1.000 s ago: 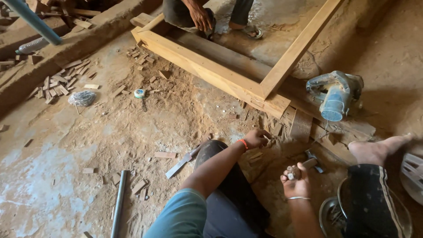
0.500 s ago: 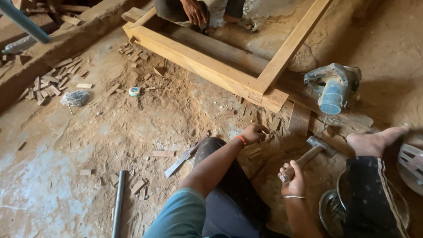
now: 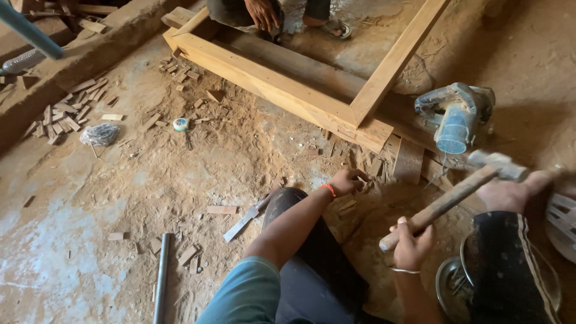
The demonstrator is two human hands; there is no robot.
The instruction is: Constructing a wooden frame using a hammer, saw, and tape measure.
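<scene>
So the person's sitting right on the dusty dirt floor (image 3: 120, 198) with sawdust and wood scraps everywhere. Right hand (image 3: 411, 245) is wrapped tight around the lower end of a wooden-handled hammer with a grey metal head (image 3: 456, 195), and it's raised up at an angle, head up near their bare foot (image 3: 510, 192). Left hand (image 3: 347, 181), the one with the orange wristband, is down on the floor among small wood chips just in front of the corner of a big pale wooden rectangular frame (image 3: 288, 90). Its fingers are curled in and look pinched on something small, but I can't make out what.

Just past the hammer head sits a grey-blue handheld power saw (image 3: 456, 117), resting on the ground beside the frame. A flat metal chisel-like blade (image 3: 245, 221) lies near the person's knee, and a dark metal pipe (image 3: 161, 276) lies further left. There's a round metal dish of nails (image 3: 451, 288) by their right leg.

At the far side of the frame, another person's hand (image 3: 263, 12) rests on the wood, sandalled foot next to it.
</scene>
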